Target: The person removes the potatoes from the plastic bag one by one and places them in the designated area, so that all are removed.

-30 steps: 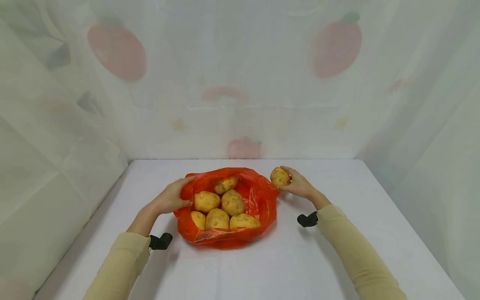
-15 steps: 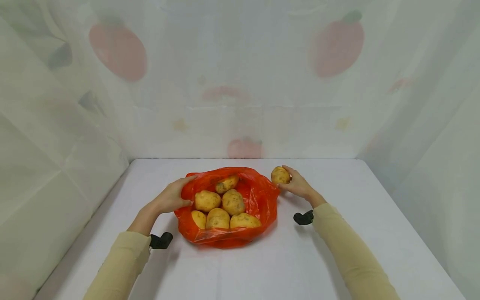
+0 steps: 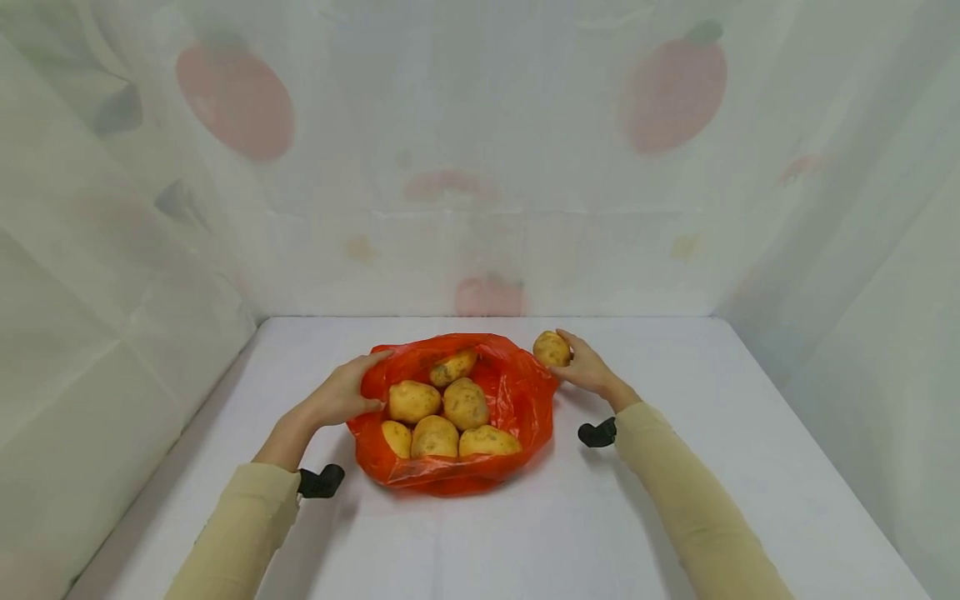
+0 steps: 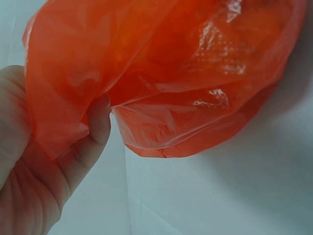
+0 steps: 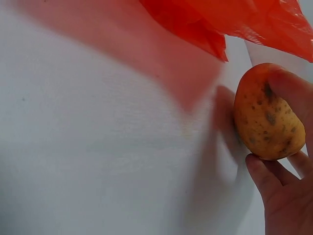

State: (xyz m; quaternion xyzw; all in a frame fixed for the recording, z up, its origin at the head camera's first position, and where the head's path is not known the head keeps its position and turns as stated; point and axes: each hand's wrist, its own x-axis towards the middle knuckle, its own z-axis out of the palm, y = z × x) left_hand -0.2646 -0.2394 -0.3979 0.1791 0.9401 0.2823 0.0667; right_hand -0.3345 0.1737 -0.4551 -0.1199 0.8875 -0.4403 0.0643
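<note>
A red plastic bag (image 3: 534, 400) lies with its mouth spread wide, several potatoes (image 3: 466, 403) inside it. At its left rim my left hand (image 3: 347, 393) grips the thin film. The left wrist view has a fold of the bag (image 4: 161, 98) caught between thumb and fingers, the digits partly hidden behind it. Just past the bag's right rim, my right hand (image 3: 588, 367) holds a single potato (image 3: 552, 349). Up close in the right wrist view, that potato (image 5: 266, 115) has dark spots, and the thumb and fingertips are curled round it.
Both stand on a white table (image 3: 480, 550), pale curtains (image 3: 480, 167) with faded fruit prints rising behind and at the sides. A black wrist mount (image 3: 321, 482) sits by the left sleeve and another black mount (image 3: 597, 432) by the right one.
My right hand has shifted slightly left with the potato, closer to the bag's rim. The left hand, the bag and the potatoes inside look the same.
</note>
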